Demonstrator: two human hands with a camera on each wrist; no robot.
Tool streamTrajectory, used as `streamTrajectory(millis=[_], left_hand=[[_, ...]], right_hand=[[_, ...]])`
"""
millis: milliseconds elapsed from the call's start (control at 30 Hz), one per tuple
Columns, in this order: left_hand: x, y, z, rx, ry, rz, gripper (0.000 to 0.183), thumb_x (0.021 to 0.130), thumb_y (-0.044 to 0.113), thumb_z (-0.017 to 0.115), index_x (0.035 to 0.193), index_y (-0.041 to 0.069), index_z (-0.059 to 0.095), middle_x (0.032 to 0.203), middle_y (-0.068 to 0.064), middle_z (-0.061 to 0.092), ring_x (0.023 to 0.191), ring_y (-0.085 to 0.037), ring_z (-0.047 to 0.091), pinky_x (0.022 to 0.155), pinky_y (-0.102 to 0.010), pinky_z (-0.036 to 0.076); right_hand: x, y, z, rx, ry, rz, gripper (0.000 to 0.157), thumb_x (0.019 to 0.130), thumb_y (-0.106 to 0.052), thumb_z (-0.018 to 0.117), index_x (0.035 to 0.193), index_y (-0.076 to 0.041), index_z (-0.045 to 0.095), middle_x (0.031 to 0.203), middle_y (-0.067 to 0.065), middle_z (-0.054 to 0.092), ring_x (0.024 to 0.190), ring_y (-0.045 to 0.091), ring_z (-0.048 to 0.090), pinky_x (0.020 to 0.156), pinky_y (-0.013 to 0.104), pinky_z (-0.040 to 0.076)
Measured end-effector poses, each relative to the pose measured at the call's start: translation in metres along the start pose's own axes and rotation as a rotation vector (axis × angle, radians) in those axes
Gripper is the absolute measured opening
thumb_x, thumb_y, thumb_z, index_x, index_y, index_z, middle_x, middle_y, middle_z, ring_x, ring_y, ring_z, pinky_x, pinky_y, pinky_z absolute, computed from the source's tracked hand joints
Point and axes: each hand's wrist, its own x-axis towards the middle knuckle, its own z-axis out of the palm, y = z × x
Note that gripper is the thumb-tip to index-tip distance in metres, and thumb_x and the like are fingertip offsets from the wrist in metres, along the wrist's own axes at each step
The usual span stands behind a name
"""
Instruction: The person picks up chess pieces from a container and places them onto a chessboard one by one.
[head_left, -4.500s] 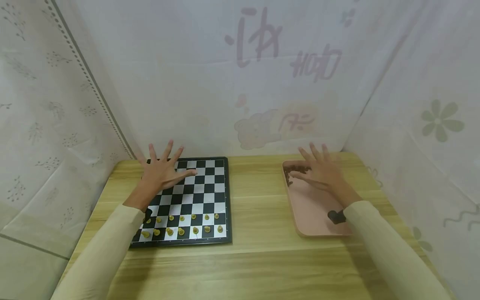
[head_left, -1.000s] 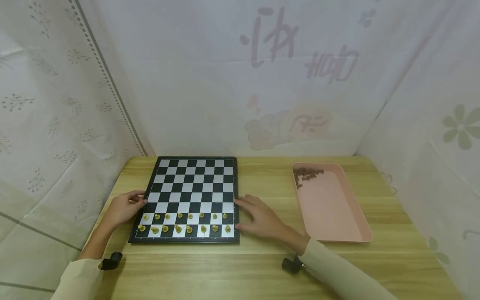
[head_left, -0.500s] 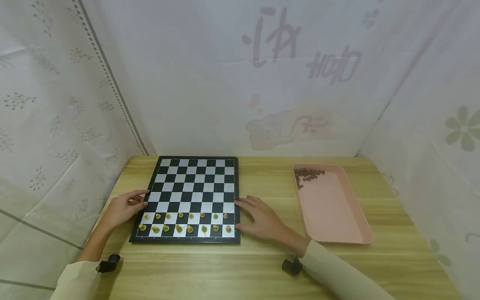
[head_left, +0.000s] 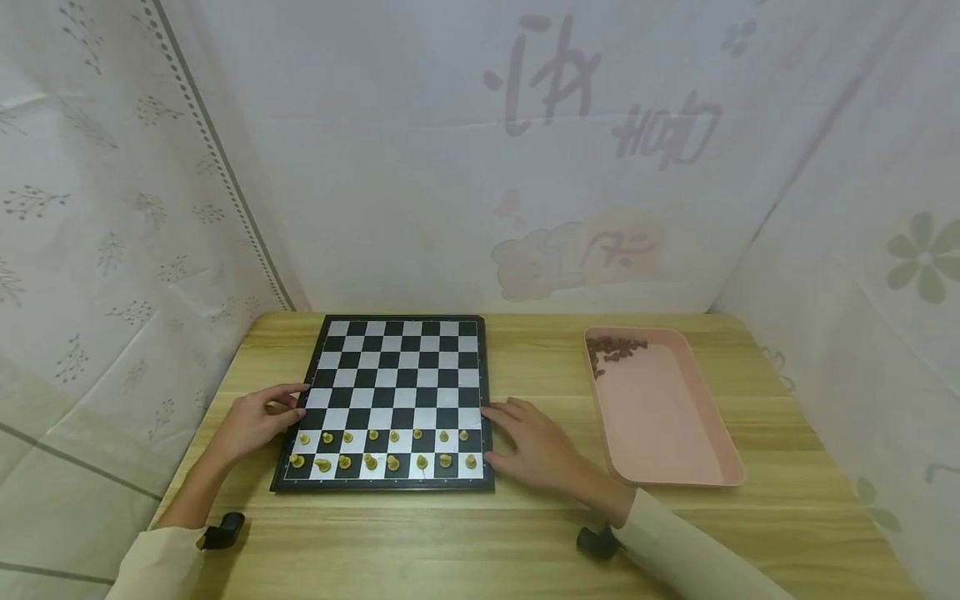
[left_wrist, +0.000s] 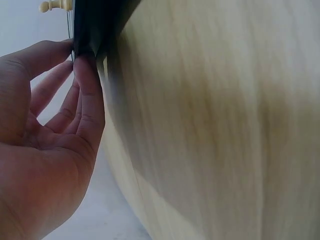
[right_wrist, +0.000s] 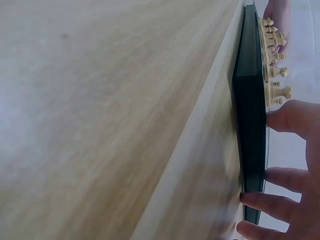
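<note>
A black-and-white chessboard (head_left: pixel 393 398) lies on the wooden table, left of centre. Two rows of pale yellow chess pieces (head_left: pixel 370 461) stand along its near side. My left hand (head_left: pixel 251 425) holds the left edge; in the left wrist view its thumb and a fingertip pinch the dark board rim (left_wrist: pixel 90 27). On the opposite side is my right hand (head_left: pixel 536 442). The right wrist view has its thumb on the top edge near the pieces (right_wrist: pixel 277 92), while the other fingers spread along the board's black side (right_wrist: pixel 250 130), some reaching its lower edge.
To the right stands a pink tray (head_left: pixel 675 425) with several dark brown pieces (head_left: pixel 615 346) heaped in its far left corner. Patterned cloth (head_left: pixel 420 192) hangs close behind the table (head_left: pixel 405 542) and at both sides. Each wrist wears a small black camera (head_left: pixel 222 531).
Both hands, spread over the board and tray in the oldest frame, came to the board's sides. Since half a second ago the board has shifted slightly right and nearer, hands moving along.
</note>
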Motion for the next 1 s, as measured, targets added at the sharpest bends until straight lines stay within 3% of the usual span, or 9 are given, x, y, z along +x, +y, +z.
streamTrajectory(millis=[467,700,1000], left_hand=[[0.000,0.024,0.024,-0.013,-0.077,0.043,0.048,0.100,0.011,0.079,0.144,-0.004,0.066,0.106,-0.012,0.071,0.090,-0.027,0.073,0.072,-0.036,0.056],[0.001,0.037,0.037,-0.031,-0.113,0.086,0.048,0.099,0.009,0.081,0.143,-0.003,0.068,0.102,-0.009,0.071,0.085,-0.022,0.071,0.071,-0.033,0.056],[0.005,0.054,0.058,-0.062,-0.141,0.108,0.050,0.098,0.010,0.083,0.144,-0.001,0.068,0.100,-0.005,0.069,0.080,-0.017,0.067,0.070,-0.031,0.054]], right_hand=[[-0.030,0.011,-0.018,-0.104,-0.018,0.018,0.065,0.098,-0.040,0.070,0.157,-0.011,0.062,0.159,0.016,0.058,0.152,0.047,0.045,0.118,0.066,0.039],[-0.043,0.016,-0.037,-0.255,-0.076,-0.007,0.065,0.100,-0.040,0.073,0.155,-0.007,0.063,0.159,0.022,0.055,0.151,0.051,0.043,0.120,0.067,0.036],[-0.054,0.023,-0.061,-0.411,-0.111,-0.061,0.063,0.092,-0.037,0.085,0.143,-0.002,0.071,0.156,0.023,0.058,0.151,0.050,0.045,0.124,0.061,0.034]])
